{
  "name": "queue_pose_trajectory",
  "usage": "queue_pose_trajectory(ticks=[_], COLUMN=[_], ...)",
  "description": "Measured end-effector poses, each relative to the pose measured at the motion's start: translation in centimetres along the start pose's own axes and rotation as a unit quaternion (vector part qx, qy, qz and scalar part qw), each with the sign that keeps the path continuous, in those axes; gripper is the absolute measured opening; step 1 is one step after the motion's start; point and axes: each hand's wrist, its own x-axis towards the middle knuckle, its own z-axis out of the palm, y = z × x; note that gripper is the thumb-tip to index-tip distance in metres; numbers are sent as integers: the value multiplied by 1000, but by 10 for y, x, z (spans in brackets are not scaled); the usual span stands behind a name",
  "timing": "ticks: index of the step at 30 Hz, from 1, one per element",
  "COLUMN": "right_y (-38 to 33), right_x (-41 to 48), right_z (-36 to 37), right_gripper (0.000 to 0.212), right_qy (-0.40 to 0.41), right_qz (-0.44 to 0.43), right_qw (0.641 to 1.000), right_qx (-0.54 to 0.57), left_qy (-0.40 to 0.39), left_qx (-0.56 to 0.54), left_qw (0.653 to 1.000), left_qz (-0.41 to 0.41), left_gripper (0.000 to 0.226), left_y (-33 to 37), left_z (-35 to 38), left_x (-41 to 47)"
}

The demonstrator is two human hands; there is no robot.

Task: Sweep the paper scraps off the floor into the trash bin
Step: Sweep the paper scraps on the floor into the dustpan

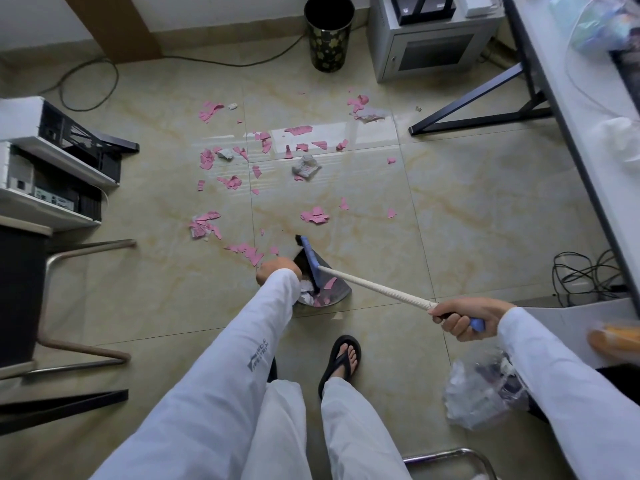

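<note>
Sweeping tool: a broom [374, 287] with a pale stick and a blue head is held slanted, its head set inside the dustpan [337, 289].
Right hand [460, 318]: the fingers are wrapped round the blue grip at the broom's end.
Left hand [278, 270]: it is curled at the dustpan's left edge and grips it; the handle is hidden beneath the hand.
Dustpan: grey, down on the floor [450, 202] just ahead of a sandalled foot [341, 362]; some pink and white scraps lie in it.
Paper scraps [313, 214]: pink and white bits are scattered over the tiles beyond the dustpan.
Trash bin [329, 32]: black and flower-patterned, it is stood upright by the far wall beside a grey cabinet [433, 43], well apart from the dustpan.
Worktop [588, 109]: white, it runs along the right edge.
</note>
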Motion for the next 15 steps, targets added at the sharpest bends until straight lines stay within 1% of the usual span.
queue_pose_trajectory(ticks=[4,7,9,11,13,15], right_y=[-8,-14,-18,-22,-28,-36], right_x=[-16,-22,-22,-22,-17,-10], right_z=[-8,-20,-29,-37,-42,-45], right_gripper=[28,27,23,19,22,27], right_qy=[72,150,207,263,307,340], right_qz=[-33,-67,-94,-120,-136,-143], right_qw=[995,978,953,919,889,869], right_qx=[-56,-129,-202,-267,-310,-331], left_qy=[-1,3,6,10,14,16], left_qx=[2,0,-9,-16,-15,-14], left_qw=[1000,1000,1000,1000,1000,1000], left_qz=[6,11,7,4,2,3], left_gripper=[24,23,23,22,18,16], left_y=[-7,-8,-9,-8,-9,-9], left_z=[1,0,0,2,3,4], left_x=[-3,-3,-3,-3,-4,-3])
